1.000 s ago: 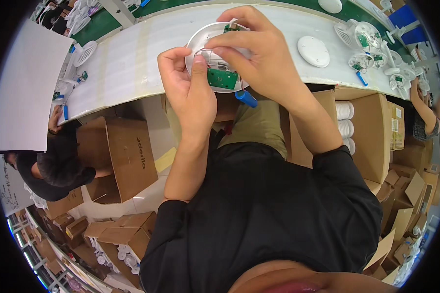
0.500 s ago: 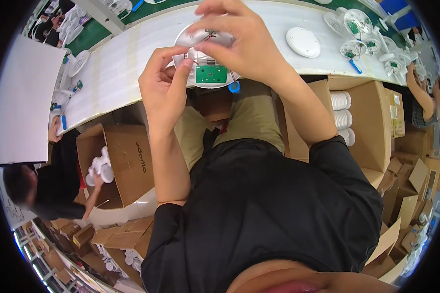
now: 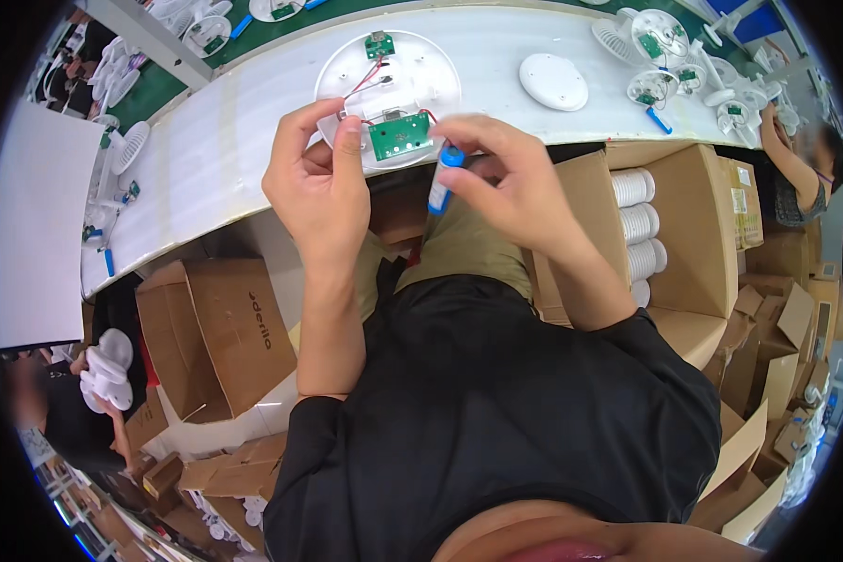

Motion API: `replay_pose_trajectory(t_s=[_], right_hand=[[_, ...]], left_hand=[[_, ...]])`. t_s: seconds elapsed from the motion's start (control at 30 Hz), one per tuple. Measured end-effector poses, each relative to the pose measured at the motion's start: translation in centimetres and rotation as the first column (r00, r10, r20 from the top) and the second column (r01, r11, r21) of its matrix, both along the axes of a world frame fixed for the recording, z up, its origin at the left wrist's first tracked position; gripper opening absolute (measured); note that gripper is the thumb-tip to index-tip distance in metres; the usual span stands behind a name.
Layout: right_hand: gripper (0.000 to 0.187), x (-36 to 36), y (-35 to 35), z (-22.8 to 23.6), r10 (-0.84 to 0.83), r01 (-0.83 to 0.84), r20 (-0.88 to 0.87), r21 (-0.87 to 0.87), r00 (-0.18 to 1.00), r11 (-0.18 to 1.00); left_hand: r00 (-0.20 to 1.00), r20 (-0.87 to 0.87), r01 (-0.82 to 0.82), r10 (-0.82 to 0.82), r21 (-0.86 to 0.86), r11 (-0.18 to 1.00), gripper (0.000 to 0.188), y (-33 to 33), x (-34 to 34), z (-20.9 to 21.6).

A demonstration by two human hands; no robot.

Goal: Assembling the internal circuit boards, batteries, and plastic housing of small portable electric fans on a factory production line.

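Note:
A round white plastic housing point(image 3: 437, 67) lies at the table's front edge. A larger green circuit board point(image 3: 401, 138) sits at its near side and a smaller green board point(image 3: 379, 44) at its far side, with thin red and dark wires between. My left hand point(image 3: 323, 183) is closed at the housing's left rim, thumb and forefinger together beside the wires. My right hand point(image 3: 510, 178), slightly blurred, pinches a blue cylindrical battery point(image 3: 437, 192) with a pale label. The battery hangs past the table edge, beside the larger board, where red wires run.
A white round cover point(image 3: 554, 82) lies on the white table point(image 3: 253, 112). Fan parts with boards point(image 3: 660, 37) crowd the far right. An open carton of white round parts point(image 3: 688, 225) stands right of my legs, another carton point(image 3: 220, 337) left. Co-workers are on both sides.
My right hand has come down from above the housing to the battery and now grips it. The smaller board and wires are uncovered. The left co-worker has lifted white parts out of the carton.

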State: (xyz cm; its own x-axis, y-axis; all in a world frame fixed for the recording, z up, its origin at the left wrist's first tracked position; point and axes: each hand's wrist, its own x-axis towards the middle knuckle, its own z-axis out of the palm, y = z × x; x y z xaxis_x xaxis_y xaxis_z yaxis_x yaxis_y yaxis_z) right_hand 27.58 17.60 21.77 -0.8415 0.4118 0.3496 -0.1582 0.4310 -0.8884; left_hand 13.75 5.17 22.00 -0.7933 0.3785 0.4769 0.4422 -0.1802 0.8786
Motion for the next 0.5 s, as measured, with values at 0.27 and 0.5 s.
replay_pose_trajectory(t_s=[0.27, 0.5], right_hand=[[0.024, -1.0, 1.0, 3.1, 0.064, -0.097, -0.079, -0.527, 0.995, 0.844], [0.021, -3.9, 0.1, 2.0, -0.257, 0.182, -0.218, -0.312, 0.942, 0.932]], left_hand=[[0.997, 0.066, 0.037, -0.033, -0.064, 0.997, 0.020, -0.4, 0.6, -0.3], [0.999, 0.020, 0.026, -0.025, -0.042, 0.999, 0.016, 0.0, 0.4, -0.4]])
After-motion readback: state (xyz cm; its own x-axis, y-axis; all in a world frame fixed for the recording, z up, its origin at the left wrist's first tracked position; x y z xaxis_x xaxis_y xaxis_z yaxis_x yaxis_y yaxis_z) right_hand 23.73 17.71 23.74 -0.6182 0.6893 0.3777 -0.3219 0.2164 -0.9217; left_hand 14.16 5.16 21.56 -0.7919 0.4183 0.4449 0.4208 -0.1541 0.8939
